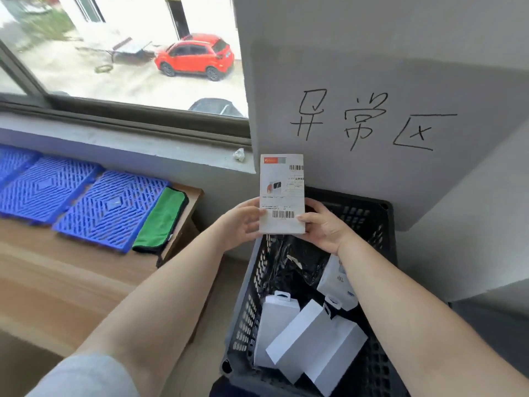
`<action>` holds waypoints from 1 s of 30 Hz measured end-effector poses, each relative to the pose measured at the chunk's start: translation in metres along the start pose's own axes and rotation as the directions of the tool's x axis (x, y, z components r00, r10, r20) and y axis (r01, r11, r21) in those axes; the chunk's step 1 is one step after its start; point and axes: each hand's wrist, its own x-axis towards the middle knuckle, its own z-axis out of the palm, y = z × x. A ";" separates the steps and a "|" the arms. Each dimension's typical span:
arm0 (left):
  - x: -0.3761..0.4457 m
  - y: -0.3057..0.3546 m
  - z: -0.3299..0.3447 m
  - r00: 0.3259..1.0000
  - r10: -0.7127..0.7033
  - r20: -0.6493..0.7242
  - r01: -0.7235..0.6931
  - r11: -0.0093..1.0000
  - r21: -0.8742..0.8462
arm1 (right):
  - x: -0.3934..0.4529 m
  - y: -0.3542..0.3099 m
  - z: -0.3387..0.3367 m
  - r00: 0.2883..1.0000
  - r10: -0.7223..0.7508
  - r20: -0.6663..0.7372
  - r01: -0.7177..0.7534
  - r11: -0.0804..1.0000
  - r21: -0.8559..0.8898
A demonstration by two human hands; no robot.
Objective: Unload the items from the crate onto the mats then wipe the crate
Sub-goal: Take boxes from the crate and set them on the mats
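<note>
Both hands meet just above the crate's far end, forearms stretched forward from the lower edge of view, the left coming from seven o'clock and the right from four o'clock. Below them the dark slotted crate stands on the floor at about five o'clock, with several white boxes lying tilted against one another in its near half and crumpled black plastic in its far half. At nine o'clock a wooden table carries blue mats laid side by side, and a green cloth rests just beside the right-most mat, near the table's right edge. Beyond, a grey sill runs under a window at eleven o'clock, with a red car outside; a grey wall with handwritten characters fills one o'clock. The left hand grips the left edge of an upright white box bearing barcodes, thumb on its front. The right hand grips the right edge likewise, fingers curled behind.
</note>
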 end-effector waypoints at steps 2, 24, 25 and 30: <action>-0.017 0.002 -0.021 0.997 0.021 -0.070 -0.024 0.999 -0.043 | 0.007 0.001 0.026 0.999 0.005 0.054 -0.003 0.999 -0.046; -0.255 -0.029 -0.343 0.909 0.070 -0.412 -0.183 0.953 -0.242 | 0.047 0.169 0.375 0.940 0.161 0.299 -0.049 0.935 -0.350; -0.266 -0.030 -0.362 0.906 0.073 -0.417 -0.189 0.951 -0.244 | 0.049 0.180 0.394 0.937 0.167 0.306 -0.051 0.934 -0.354; -0.320 -0.037 -0.447 0.877 0.096 -0.471 -0.232 0.943 -0.238 | 0.063 0.229 0.485 0.914 0.196 0.355 -0.056 0.928 -0.370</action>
